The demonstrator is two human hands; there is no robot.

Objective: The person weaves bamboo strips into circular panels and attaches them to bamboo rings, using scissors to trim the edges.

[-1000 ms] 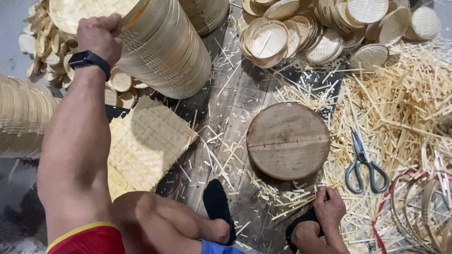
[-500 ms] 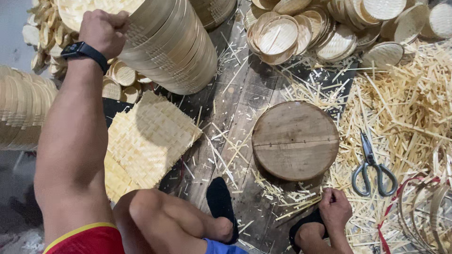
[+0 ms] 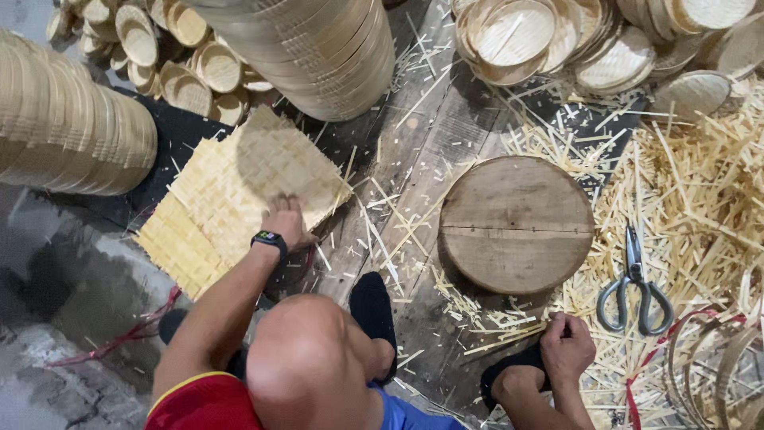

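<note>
My left hand (image 3: 288, 223), with a black watch on the wrist, lies on the near edge of a stack of square woven bamboo mats (image 3: 239, 191) on the floor, fingers closing on the top mat. My right hand (image 3: 567, 346) rests low by my right foot, fingers curled around what looks like a thin bamboo strip. A round wooden block (image 3: 516, 223) sits between the two hands. Large metal scissors (image 3: 635, 288) lie on the bamboo strips to the right of the block.
A tall stack of bamboo hoops (image 3: 318, 48) stands at the top centre, another stack (image 3: 68, 127) lies at the left. Small round bamboo trays (image 3: 573, 40) are piled at the top right and top left (image 3: 171, 56). Loose bamboo strips (image 3: 700, 183) cover the right.
My left hand has come down from the top of the tall hoop stack to the woven mats. The right hand stays near my foot.
</note>
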